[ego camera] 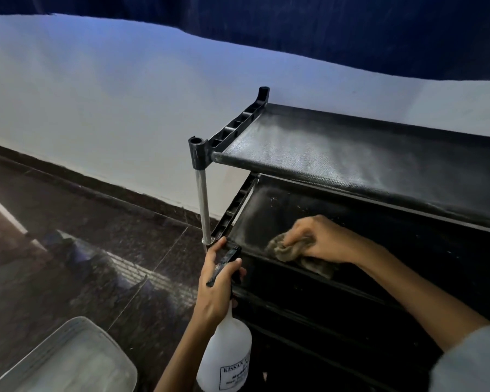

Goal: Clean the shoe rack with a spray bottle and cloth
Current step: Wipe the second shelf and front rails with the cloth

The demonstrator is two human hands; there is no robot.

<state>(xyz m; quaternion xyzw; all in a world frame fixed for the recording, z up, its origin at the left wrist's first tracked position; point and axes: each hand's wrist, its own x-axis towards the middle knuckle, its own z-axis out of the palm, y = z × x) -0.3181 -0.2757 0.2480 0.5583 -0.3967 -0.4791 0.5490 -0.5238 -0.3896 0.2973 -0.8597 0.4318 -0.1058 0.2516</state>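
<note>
A black shoe rack (351,154) with fabric shelves and a chrome post stands against the white wall at the right. My left hand (215,287) grips the black trigger head of a white spray bottle (227,355), held upright in front of the rack's left corner. My right hand (320,239) presses a crumpled grey-brown cloth (292,251) onto the front left part of the second shelf (266,210). That shelf shows dusty smears and white specks. The top shelf looks dusty and carries nothing.
A dark polished stone floor (96,236) lies to the left, with a dark skirting along the wall. A grey tray-like object (68,360) sits at the bottom left. Dark blue fabric (351,32) hangs across the top of the view.
</note>
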